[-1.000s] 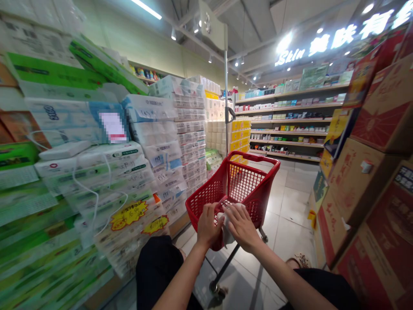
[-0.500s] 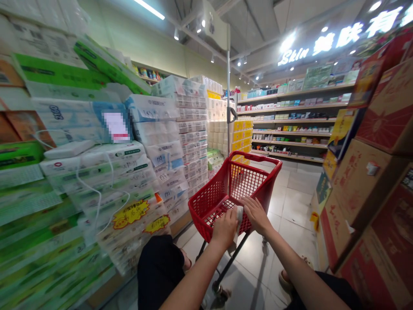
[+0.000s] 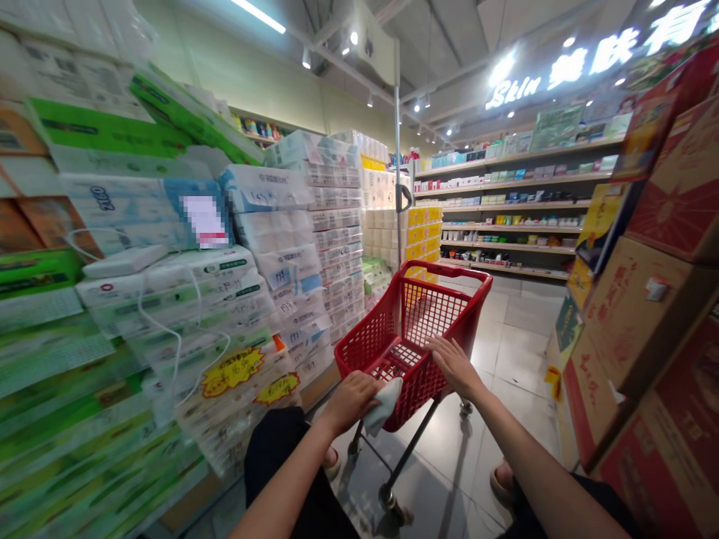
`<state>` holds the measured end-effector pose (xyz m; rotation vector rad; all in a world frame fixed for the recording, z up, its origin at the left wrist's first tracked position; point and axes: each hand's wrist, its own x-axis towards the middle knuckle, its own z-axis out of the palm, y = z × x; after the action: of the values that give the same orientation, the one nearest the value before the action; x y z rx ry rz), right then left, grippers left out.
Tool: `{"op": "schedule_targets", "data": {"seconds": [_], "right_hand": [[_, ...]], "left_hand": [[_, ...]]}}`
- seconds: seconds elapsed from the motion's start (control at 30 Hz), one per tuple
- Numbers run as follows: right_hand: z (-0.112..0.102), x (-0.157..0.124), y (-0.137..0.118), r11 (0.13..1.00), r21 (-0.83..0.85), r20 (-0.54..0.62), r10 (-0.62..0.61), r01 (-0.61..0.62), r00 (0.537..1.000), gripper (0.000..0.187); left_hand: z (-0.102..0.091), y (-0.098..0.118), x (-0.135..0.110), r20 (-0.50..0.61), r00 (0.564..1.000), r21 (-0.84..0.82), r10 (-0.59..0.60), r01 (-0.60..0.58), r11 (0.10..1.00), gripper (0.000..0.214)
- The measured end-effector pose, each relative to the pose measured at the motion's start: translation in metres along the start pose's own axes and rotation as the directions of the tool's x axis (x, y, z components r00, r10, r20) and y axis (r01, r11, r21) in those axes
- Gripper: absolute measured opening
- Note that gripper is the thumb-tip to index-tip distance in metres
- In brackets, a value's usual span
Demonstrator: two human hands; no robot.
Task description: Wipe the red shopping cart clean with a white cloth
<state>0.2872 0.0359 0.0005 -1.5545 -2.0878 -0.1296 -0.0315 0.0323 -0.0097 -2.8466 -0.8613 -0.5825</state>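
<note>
In front of me stands a red plastic shopping cart (image 3: pixel 407 329) with a mesh basket and metal legs on castors. My left hand (image 3: pixel 351 404) is closed on a pale cloth (image 3: pixel 386 406) and presses it against the cart's near left rim. Part of the cloth hangs outside the basket. On the right side rim rests my right hand (image 3: pixel 454 365), its fingers stretched out over the edge, holding nothing. The fingertips of the left hand are partly hidden by the cloth and rim.
Stacked tissue packs (image 3: pixel 286 254) rise on the left, with a white cable (image 3: pixel 178 352) draped over some. Cardboard cartons (image 3: pixel 634 322) are piled on the right. A pole (image 3: pixel 398 165) stands behind the cart. Shelves of small goods (image 3: pixel 517 202) line the back.
My left hand has slid left along the near rim with the cloth, away from my right hand. The right hand stays on the side rim, shifted slightly.
</note>
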Motion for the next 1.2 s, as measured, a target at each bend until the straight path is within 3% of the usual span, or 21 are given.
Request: {"op": "schedule_targets", "data": {"seconds": [0.13,0.3,0.47,0.57,0.67,0.8,0.9,1.0,1.1,1.2], "right_hand": [[0.004,0.004,-0.023,0.998,-0.052,-0.045,0.041,-0.043,0.998,0.043],[0.013,-0.008,-0.071,0.997,-0.07,-0.045,-0.039,0.036,0.998,0.045],[-0.006,-0.029,-0.068,0.999,0.034,0.028,-0.022,0.021,0.999,0.054],[-0.022,-0.037,-0.052,0.996,0.087,0.063,-0.02,0.014,0.998,0.057],[-0.033,-0.04,-0.042,0.994,0.105,0.086,0.01,-0.019,0.996,0.062],[-0.039,-0.038,-0.037,0.995,0.078,0.096,0.055,-0.063,0.994,0.061],[-0.035,-0.035,-0.048,0.999,-0.015,0.109,0.043,-0.041,0.993,0.058],[-0.022,-0.038,-0.073,0.991,-0.132,0.114,0.048,-0.032,0.992,0.058],[-0.008,-0.047,-0.096,0.973,-0.21,0.149,0.128,-0.096,0.981,0.061],[-0.004,-0.059,-0.1,0.959,-0.249,0.13,0.17,-0.134,0.977,0.061]], "left_hand": [[0.012,0.003,0.005,-0.033,0.998,0.088,-0.062,0.064,0.994,0.029],[0.034,0.05,0.026,-0.124,0.99,0.106,-0.071,0.084,0.991,0.033],[0.049,0.088,0.043,-0.187,0.982,0.101,-0.021,0.041,0.994,0.032],[0.046,0.084,0.043,-0.173,0.979,0.079,0.105,-0.092,0.993,0.035],[0.034,0.061,0.034,-0.158,0.972,0.064,0.174,-0.166,0.984,0.034],[0.02,0.025,0.019,-0.141,0.984,0.066,0.11,-0.102,0.993,0.029],[0.02,0.013,0.015,-0.131,0.991,0.083,0.021,-0.01,0.996,0.025],[0.024,0.017,0.018,-0.141,0.99,0.099,-0.024,0.039,0.994,0.022],[0.029,0.03,0.021,-0.163,0.986,0.099,-0.031,0.048,0.994,0.021],[0.033,0.044,0.021,-0.182,0.982,0.08,-0.045,0.06,0.995,0.021]]}}
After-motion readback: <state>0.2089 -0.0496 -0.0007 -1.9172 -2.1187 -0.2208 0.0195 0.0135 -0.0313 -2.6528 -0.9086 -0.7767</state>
